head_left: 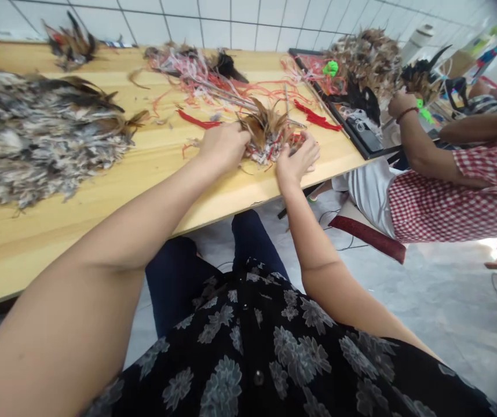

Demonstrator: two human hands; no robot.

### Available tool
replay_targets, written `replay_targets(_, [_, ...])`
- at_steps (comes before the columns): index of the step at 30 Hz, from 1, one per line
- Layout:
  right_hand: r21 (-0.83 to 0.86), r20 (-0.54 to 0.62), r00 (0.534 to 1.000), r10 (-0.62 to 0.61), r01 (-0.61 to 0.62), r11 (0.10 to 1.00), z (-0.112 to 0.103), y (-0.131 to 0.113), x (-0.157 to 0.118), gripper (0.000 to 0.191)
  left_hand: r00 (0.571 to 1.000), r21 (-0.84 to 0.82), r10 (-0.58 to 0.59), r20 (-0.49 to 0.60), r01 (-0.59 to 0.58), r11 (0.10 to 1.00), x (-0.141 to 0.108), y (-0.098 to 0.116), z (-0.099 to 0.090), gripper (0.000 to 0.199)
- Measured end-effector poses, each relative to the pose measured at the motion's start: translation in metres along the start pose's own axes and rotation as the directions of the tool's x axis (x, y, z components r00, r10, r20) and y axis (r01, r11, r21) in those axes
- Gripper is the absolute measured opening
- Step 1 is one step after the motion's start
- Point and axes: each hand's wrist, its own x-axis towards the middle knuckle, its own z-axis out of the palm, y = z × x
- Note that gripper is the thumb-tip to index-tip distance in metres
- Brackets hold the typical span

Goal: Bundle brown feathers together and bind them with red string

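A small pile of feathers (266, 130), brown at the tips and speckled white and red at the base, lies near the table's front edge. My left hand (225, 145) is closed at its left side, fingertips pinched on the feathers. From the right, my right hand (296, 159) curls its thumb and fingers round the other side of the pile. Just left of it lies a red strip (198, 120), and beyond my right hand are red strips (318, 116). Thin metal rods (231, 98) lie behind the pile.
A large heap of grey-white feathers (35, 139) covers the table's left part. Pink ribbons (196, 69) and dark feathers lie at the back. To the right, a black-edged tray (357, 145) holds more feathers, beside a co-worker in a checked shirt (457, 191). A tiled wall (214, 23) stands behind.
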Motion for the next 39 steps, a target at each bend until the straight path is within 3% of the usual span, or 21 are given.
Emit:
replay_targets(3, [-0.033,-0.01,0.995,-0.101,0.101,0.994,-0.007,0.0,0.002,0.053,0.994,-0.182,-0.002,-0.112,-0.018,0.983,0.013,0.005,0.004,0.057])
replay_targets(5, [-0.045,0.001,0.989,-0.15,0.15,0.988,-0.013,-0.003,0.001,0.054,0.982,-0.24,0.114,-0.154,-0.149,0.959,0.019,-0.001,0.005,0.075])
replay_targets(8, [-0.019,0.022,0.962,-0.27,0.271,0.962,-0.017,-0.016,-0.004,0.055,0.953,-0.249,0.183,-0.242,-0.243,0.938,0.01,-0.02,-0.002,0.065])
replay_targets(11, [-0.01,0.055,0.91,-0.41,0.411,0.912,-0.013,-0.051,-0.014,0.049,0.957,-0.249,0.177,-0.231,-0.234,0.94,-0.022,-0.043,-0.02,0.044])
replay_targets(14, [0.029,0.183,0.855,-0.485,0.489,0.872,-0.006,-0.107,-0.026,0.048,0.974,-0.242,0.097,-0.203,-0.146,0.959,-0.062,-0.073,-0.047,0.031])
replay_targets(17, [0.15,0.284,0.764,-0.58,0.562,0.813,0.002,-0.165,-0.042,0.045,0.965,-0.222,-0.1,-0.241,0.045,0.974,-0.1,-0.11,-0.082,0.017])
replay_targets(20, [0.171,0.409,0.692,-0.595,0.582,0.795,0.012,-0.208,-0.061,0.046,0.874,-0.226,-0.335,-0.352,0.267,0.937,-0.133,-0.145,-0.118,0.023])
replay_targets(23, [0.082,0.539,0.641,-0.547,0.606,0.791,0.029,-0.232,-0.077,0.054,0.794,-0.212,-0.438,-0.422,0.383,0.899,-0.162,-0.169,-0.141,0.031])
replay_targets(26, [0.026,0.605,0.595,-0.529,0.649,0.76,0.048,-0.236,-0.081,0.056,0.776,-0.253,-0.52,-0.356,0.456,0.853,-0.178,-0.182,-0.142,0.04])
replay_targets(29, [-0.027,0.632,0.618,-0.468,0.621,0.783,0.062,-0.225,-0.077,0.063,0.798,-0.329,-0.539,-0.27,0.45,0.83,-0.177,-0.187,-0.135,0.034])
replay_targets(32, [-0.055,0.576,0.679,-0.454,0.587,0.808,0.064,-0.209,-0.074,0.055,0.821,-0.268,-0.526,-0.221,0.468,0.842,-0.163,-0.185,-0.133,0.012])
replay_targets(34, [-0.038,0.545,0.679,-0.492,0.606,0.795,0.061,-0.201,-0.075,0.049,0.832,-0.176,-0.519,-0.196,0.491,0.853,-0.15,-0.184,-0.134,0.004])
replay_targets(39, [0.037,0.549,0.637,-0.541,0.628,0.778,0.063,-0.197,-0.073,0.04,0.823,-0.089,-0.548,-0.152,0.541,0.837,-0.118,-0.202,-0.123,0.026])
